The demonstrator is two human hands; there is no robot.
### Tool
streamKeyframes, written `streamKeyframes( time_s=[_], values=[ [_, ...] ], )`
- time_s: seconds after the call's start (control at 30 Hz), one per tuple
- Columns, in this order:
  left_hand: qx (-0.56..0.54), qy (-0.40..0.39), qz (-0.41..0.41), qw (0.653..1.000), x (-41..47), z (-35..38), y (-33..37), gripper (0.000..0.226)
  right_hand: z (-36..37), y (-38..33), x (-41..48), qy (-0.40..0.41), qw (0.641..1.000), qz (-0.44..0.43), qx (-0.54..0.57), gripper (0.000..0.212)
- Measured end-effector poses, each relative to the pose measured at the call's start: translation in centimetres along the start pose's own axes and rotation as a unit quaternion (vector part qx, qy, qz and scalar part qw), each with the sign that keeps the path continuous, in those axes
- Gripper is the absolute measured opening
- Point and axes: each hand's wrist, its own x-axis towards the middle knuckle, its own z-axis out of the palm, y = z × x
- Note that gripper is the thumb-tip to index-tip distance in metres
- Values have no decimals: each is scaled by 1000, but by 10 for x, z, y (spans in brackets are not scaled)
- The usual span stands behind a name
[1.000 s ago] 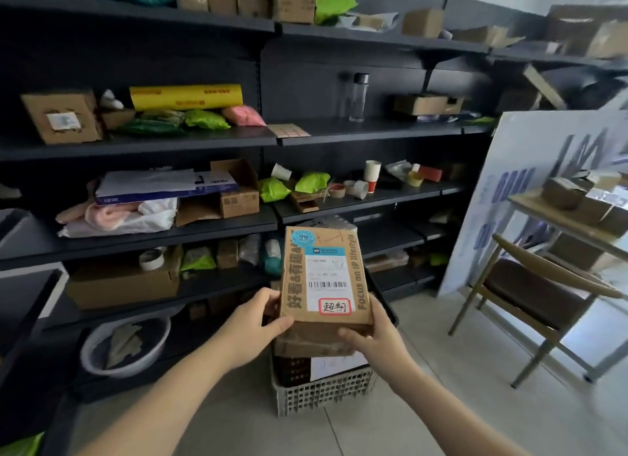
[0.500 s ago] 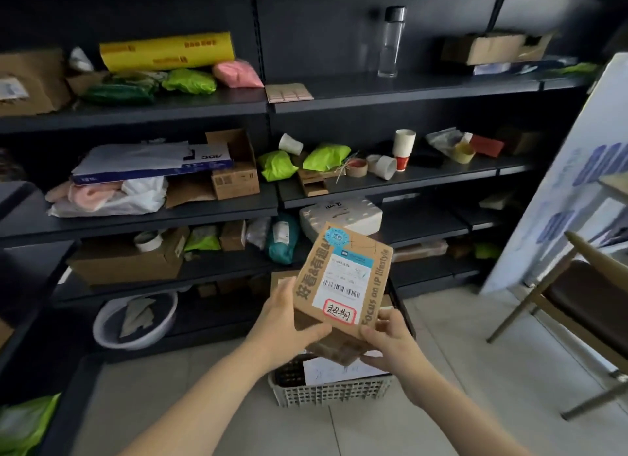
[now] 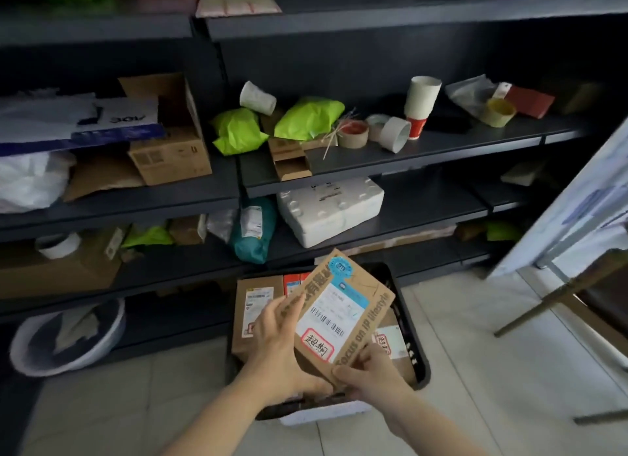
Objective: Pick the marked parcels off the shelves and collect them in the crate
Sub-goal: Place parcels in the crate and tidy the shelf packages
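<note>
A brown cardboard parcel with a white shipping label and a red-bordered handwritten sticker hangs tilted over the crate on the floor. My left hand grips its left edge. My right hand pinches its lower right corner. Inside the crate lie other marked parcels: a brown box at the left and another box with a red-bordered sticker at the right, partly hidden by the held parcel.
Dark shelves hold green bags, tape rolls, paper cups, a white foam box, a teal bag and cardboard boxes. A round basin sits on the floor at the left. A white board and a chair leg stand at the right.
The parcel has come down and tilted, from chest height to just over the crate. My view has dropped and moved closer to the lower shelves and crate.
</note>
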Motion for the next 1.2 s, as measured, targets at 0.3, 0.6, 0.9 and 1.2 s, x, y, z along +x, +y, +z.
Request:
streamKeyframes(
  time_s=[0.3, 0.6, 0.9, 1.2],
  values=[
    [50, -62, -17, 997, 120, 22, -50, 146, 27, -4, 114, 9, 999, 43, 7, 63],
    [91, -82, -35, 992, 160, 34, -74, 145, 18, -3, 153, 30, 995, 41, -88, 13],
    [-126, -34, -139, 982, 142, 46, -90, 133, -61, -50, 190, 81, 995, -45, -46, 79],
    [-236, -49, -128, 962, 149, 76, -56, 101, -91, -46, 188, 161, 980, -97, -70, 53]
  ],
)
